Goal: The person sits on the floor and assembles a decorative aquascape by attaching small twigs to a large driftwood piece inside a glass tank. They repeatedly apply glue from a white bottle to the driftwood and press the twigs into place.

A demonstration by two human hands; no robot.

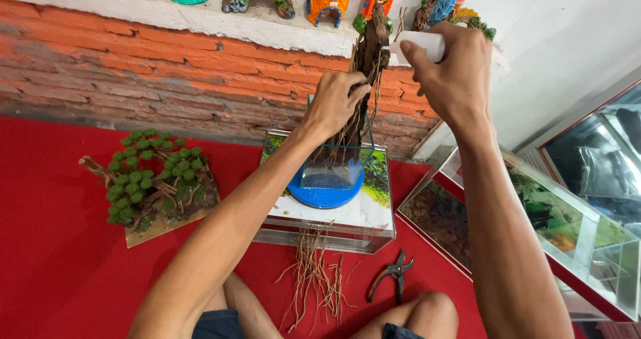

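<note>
Left hand (336,102) clamps the driftwood (369,52) upright in the small glass tank (334,165) on the blue turntable (326,195), right hand (454,72) grips the white bottle (419,45) at its top; I'd judge: hold trunk steady, dispense sparingly.

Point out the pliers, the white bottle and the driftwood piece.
pliers (394,275), head view, on the pivot.
white bottle (420,45), head view, on its body.
driftwood piece (369,52), head view, on the upper trunk.
</note>
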